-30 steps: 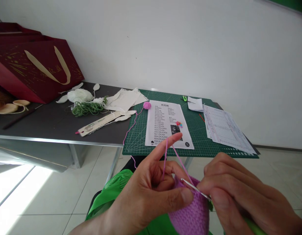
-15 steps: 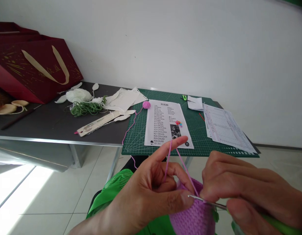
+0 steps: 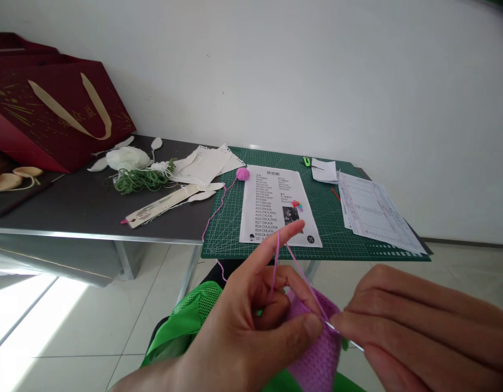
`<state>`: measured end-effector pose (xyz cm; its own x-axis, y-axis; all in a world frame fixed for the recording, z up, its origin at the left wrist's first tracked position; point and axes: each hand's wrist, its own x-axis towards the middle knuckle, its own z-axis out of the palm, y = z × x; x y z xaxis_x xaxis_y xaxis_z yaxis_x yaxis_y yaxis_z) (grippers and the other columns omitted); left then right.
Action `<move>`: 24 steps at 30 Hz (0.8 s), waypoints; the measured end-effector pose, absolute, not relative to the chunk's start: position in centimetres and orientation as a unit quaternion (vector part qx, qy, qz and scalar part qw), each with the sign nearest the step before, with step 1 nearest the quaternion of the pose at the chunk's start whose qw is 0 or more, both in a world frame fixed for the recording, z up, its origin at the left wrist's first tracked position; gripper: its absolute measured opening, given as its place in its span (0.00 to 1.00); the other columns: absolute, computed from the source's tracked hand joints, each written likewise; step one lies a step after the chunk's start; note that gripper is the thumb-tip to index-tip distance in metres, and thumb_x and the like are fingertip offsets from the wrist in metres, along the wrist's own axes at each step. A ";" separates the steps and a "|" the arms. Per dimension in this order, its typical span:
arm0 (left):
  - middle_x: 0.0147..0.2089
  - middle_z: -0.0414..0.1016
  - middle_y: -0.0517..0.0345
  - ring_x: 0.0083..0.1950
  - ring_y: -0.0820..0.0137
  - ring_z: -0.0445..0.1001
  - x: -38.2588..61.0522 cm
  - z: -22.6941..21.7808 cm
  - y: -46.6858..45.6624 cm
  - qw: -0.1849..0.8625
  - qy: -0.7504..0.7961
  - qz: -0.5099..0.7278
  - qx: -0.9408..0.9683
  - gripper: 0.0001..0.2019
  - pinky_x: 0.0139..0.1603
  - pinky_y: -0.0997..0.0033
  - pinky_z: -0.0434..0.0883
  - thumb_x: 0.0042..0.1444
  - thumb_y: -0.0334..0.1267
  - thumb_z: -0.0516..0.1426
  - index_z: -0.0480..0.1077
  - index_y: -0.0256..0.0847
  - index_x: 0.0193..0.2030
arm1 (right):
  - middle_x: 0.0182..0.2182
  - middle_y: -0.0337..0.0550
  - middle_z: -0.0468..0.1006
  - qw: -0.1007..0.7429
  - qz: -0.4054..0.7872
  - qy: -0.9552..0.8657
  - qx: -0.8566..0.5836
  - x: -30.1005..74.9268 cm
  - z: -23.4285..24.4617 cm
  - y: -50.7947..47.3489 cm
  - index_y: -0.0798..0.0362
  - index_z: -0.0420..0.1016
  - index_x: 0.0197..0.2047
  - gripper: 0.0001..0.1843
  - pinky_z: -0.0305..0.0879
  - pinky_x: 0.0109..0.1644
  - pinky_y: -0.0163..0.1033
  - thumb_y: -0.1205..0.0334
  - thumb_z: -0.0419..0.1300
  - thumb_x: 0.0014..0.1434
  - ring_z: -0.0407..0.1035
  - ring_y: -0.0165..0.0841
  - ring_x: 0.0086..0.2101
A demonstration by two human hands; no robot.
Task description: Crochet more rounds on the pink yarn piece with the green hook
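At the upper left of the frame stands a dark red paper bag (image 3: 84,114); below it, a white yarn bundle (image 3: 128,158) and a green yarn hank (image 3: 139,181) lie apart from the work. A small round ball of pink yarn (image 3: 243,174) sits near the frame's middle, beside a white printed sheet (image 3: 262,220) of numbered rows; yarn remains on it.

At lower centre, the left hand (image 3: 255,321) raises its index finger under a taut pink strand (image 3: 302,272), thumb and middle finger pinching the edge of a pinkish-purple crocheted piece (image 3: 317,354). That piece, at the bottom centre, already has a broad stretch of close stitches. Its edge looks unfinished, with the strand uncut; which row is reached, I cannot tell.

Rightward, a thin silver metal hook (image 3: 355,345) meets that edge, pinched by the right hand (image 3: 423,321), whose fingers lie together.
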<state>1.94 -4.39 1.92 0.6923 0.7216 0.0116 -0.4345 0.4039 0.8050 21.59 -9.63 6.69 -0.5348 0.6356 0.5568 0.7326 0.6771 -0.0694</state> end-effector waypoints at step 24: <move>0.27 0.66 0.69 0.25 0.80 0.49 1.4 1.7 -4.6 0.828 0.212 0.392 0.340 0.42 0.30 0.75 0.53 0.55 0.30 0.70 0.59 0.52 0.74 | 0.28 0.42 0.76 0.514 -0.100 -0.746 -0.411 17.5 2.3 -8.8 0.57 0.73 0.38 0.16 0.72 0.39 0.37 0.56 0.51 0.74 0.73 0.32 0.36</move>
<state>1.45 -4.57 1.66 0.6034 0.7929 -0.0843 -0.5053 0.4620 0.7289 17.54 -8.78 2.31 -0.1326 0.5108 0.8494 0.7165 0.6415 -0.2740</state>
